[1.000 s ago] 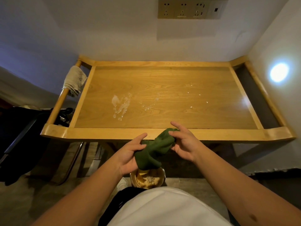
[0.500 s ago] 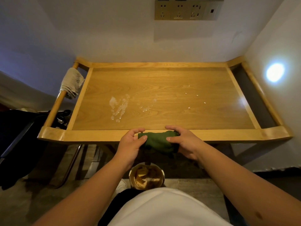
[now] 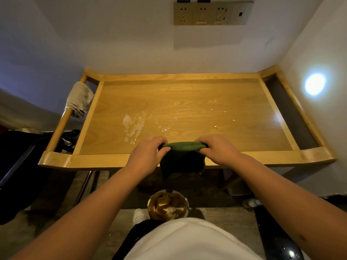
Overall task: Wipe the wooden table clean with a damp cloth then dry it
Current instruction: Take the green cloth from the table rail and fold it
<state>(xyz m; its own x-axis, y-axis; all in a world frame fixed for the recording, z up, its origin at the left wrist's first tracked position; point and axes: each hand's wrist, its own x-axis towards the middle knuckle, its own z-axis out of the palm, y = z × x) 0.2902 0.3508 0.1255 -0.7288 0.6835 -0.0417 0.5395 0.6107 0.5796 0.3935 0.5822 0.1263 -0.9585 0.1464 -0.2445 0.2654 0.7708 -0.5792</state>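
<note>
A green cloth (image 3: 181, 158) hangs stretched between my two hands over the front rail of the wooden table (image 3: 187, 102). My left hand (image 3: 148, 154) pinches its left top corner and my right hand (image 3: 217, 149) pinches the right one. The cloth's lower part drapes down in front of the rail. A whitish wet smear (image 3: 133, 126) lies on the tabletop just beyond my left hand, with small droplets and white crumbs (image 3: 223, 117) scattered to the right. A beige cloth (image 3: 79, 99) hangs over the table's left side bar.
A metal bowl (image 3: 167, 205) with brownish water stands on the floor below the cloth, near a white shoe (image 3: 139, 215). A dark chair (image 3: 22, 152) sits left of the table. Walls close the table in at back and right, with a socket panel (image 3: 212, 14) above.
Both hands have lifted the green cloth from above the bowl up to the table's front rail. They have spread it out flat between them by its top edge.
</note>
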